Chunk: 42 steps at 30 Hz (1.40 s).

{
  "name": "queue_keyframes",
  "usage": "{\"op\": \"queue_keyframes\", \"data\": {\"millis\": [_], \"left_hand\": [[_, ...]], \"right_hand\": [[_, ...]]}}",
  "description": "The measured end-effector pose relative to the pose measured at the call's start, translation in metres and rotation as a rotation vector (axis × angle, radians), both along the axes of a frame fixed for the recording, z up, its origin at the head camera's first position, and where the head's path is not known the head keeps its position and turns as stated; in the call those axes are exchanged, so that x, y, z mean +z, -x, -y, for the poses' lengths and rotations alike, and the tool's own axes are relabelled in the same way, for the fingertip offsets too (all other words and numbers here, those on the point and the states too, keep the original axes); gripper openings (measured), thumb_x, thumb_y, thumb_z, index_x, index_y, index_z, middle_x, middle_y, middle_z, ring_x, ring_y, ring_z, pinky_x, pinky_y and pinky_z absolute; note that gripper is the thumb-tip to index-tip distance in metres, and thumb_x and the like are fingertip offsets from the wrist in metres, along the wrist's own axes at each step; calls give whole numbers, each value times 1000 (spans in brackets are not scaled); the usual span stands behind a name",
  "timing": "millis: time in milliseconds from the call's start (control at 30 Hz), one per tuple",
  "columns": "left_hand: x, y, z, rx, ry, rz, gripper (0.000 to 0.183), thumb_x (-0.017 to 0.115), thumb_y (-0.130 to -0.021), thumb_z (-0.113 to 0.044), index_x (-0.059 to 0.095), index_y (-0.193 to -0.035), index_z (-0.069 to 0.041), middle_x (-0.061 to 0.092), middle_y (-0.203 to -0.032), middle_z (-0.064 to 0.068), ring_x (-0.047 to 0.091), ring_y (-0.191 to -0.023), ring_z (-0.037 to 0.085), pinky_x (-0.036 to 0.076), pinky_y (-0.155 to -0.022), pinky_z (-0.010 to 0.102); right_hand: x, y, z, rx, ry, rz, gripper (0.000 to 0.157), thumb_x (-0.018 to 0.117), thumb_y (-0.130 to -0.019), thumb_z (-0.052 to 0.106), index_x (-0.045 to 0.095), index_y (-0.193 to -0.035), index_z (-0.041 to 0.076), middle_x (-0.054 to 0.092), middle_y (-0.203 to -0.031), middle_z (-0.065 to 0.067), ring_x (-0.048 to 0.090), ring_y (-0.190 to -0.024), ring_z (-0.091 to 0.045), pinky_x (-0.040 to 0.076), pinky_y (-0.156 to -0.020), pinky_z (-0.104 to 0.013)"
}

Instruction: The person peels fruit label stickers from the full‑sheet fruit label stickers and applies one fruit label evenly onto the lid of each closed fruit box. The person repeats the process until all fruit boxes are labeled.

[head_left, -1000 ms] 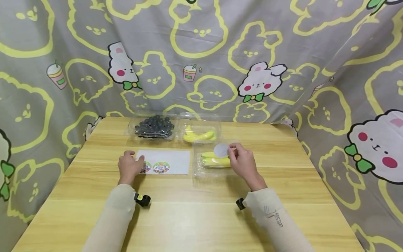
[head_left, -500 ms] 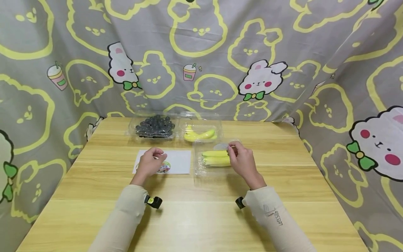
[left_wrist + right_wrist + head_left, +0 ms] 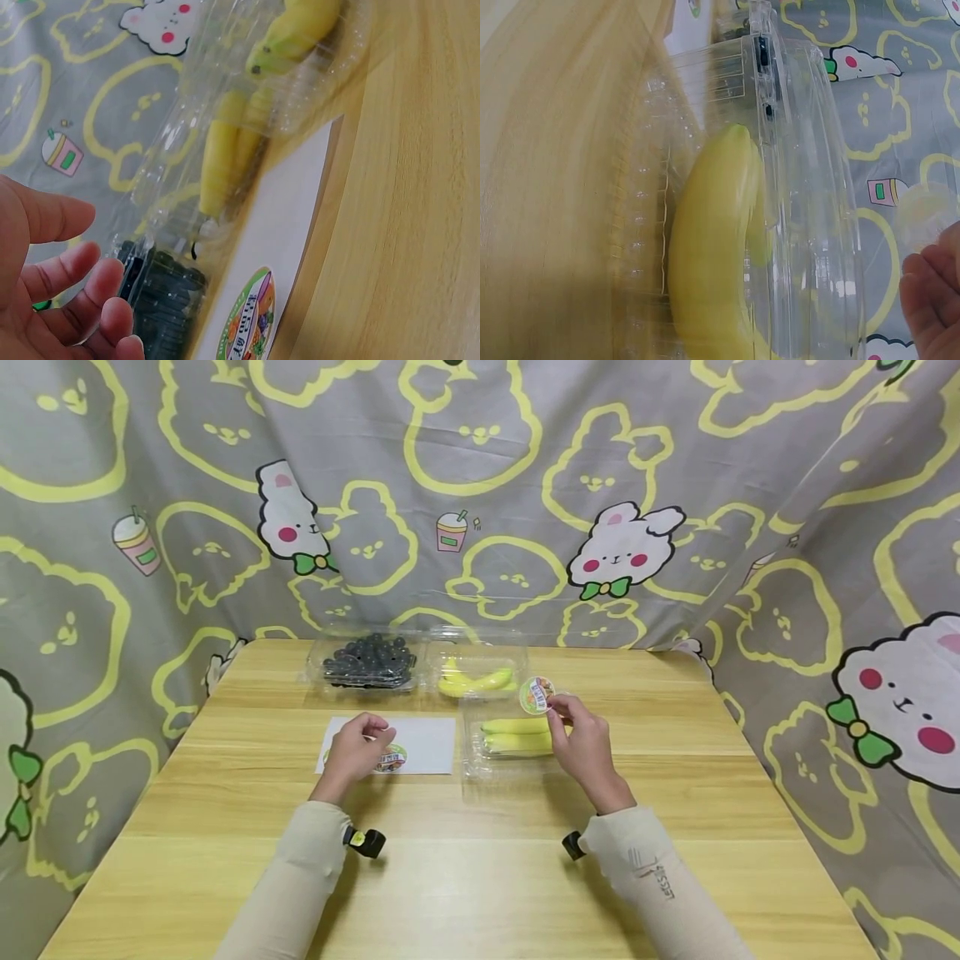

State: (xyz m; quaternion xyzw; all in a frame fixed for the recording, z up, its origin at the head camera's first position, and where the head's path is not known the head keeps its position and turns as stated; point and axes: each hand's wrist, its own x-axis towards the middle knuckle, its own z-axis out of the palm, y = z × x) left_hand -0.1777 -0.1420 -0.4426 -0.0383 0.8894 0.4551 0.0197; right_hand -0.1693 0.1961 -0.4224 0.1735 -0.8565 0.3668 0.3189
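Between thumb and fingertips, my right hand (image 3: 583,739) pinches the edge of a round fruit-print sticker (image 3: 537,695), its printed side toward the head camera. Below it stands a clear plastic clamshell box (image 3: 471,764) holding yellow bananas (image 3: 513,727); in the right wrist view a banana (image 3: 712,247) shows through the plastic. My left hand (image 3: 360,747) hovers over a white sheet (image 3: 429,745), fingers loosely bent and holding nothing. A sticker (image 3: 393,762) lies on that sheet, partly hidden by the hand; the left wrist view also shows this sticker (image 3: 247,315).
Behind the sheet, a clear box of dark grapes (image 3: 367,662) stands at the back edge of the wooden table (image 3: 465,877). Beside it is another clear box with bananas (image 3: 480,683). A grey patterned curtain (image 3: 510,460) hangs around the table.
My left hand has moved right from the sheet's left edge to above its stickers. The sticker in my right hand has turned from its pale back to its printed face.
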Motion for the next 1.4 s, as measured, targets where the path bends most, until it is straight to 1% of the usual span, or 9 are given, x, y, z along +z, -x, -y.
{"op": "queue_keyframes", "data": {"millis": [200,300,433,567,833,1000,1067,1233,1400], "left_hand": [[0,-1,0,-7,-10,2,27,61,-95,-26,60,-110,-4,61,-102,11,57,-96,28,45,-80,42],[1,-2,-1,-16,-16,-7,27,61,-95,-26,60,-110,-3,62,-102,11,57,-97,28,45,-80,42],[1,-2,-2,-18,-25,-8,26,61,-95,-26,60,-109,-4,62,-104,12,58,-97,27,46,-82,42],[0,-2,-2,-20,-27,-4,25,62,-95,-26,59,-109,-5,62,-105,12,58,-97,27,46,-82,42],[2,-2,0,6,-32,-13,24,62,-95,-25,60,-108,-5,60,-99,10,56,-95,27,44,-81,40],[4,-1,-2,-6,-31,-10,26,61,-95,-26,60,-109,-4,61,-103,11,57,-95,28,45,-81,41],[5,0,-3,-10,-33,-12,26,61,-96,-26,60,-109,-3,61,-104,12,57,-96,28,45,-81,41],[7,2,-8,-31,-47,-26,25,62,-95,-24,61,-109,-3,61,-105,13,56,-96,29,46,-82,42],[12,6,-18,-84,-39,-36,27,61,-96,-24,62,-113,-3,62,-106,12,56,-97,28,46,-83,41]], "right_hand": [[-2,-1,0,44,40,8,21,62,-88,-4,62,-109,-8,69,-102,-23,69,-90,-35,57,-71,-37],[-2,-1,0,68,56,4,20,62,-88,-3,62,-108,-8,69,-102,-23,69,-91,-35,57,-70,-37],[-1,-1,1,82,68,2,15,63,-88,-1,63,-102,-7,69,-98,-22,70,-85,-34,57,-69,-37],[0,0,0,78,86,12,12,64,-86,-4,64,-98,-7,69,-94,-22,70,-79,-32,57,-68,-36],[2,1,-2,72,137,61,13,61,-86,-10,64,-98,-8,68,-93,-20,69,-75,-26,56,-68,-30],[2,4,-6,54,153,127,20,58,-87,-10,64,-107,-8,69,-91,-19,66,-75,-24,52,-65,-18],[2,6,-7,48,165,158,23,58,-87,-9,64,-110,-8,69,-91,-19,66,-75,-25,49,-62,-15],[3,8,-9,38,196,255,24,59,-89,-5,64,-113,-8,70,-93,-21,68,-80,-29,49,-63,-16],[3,10,-11,36,211,343,22,60,-93,-1,64,-113,-7,70,-98,-21,68,-88,-28,52,-68,-18]]}}
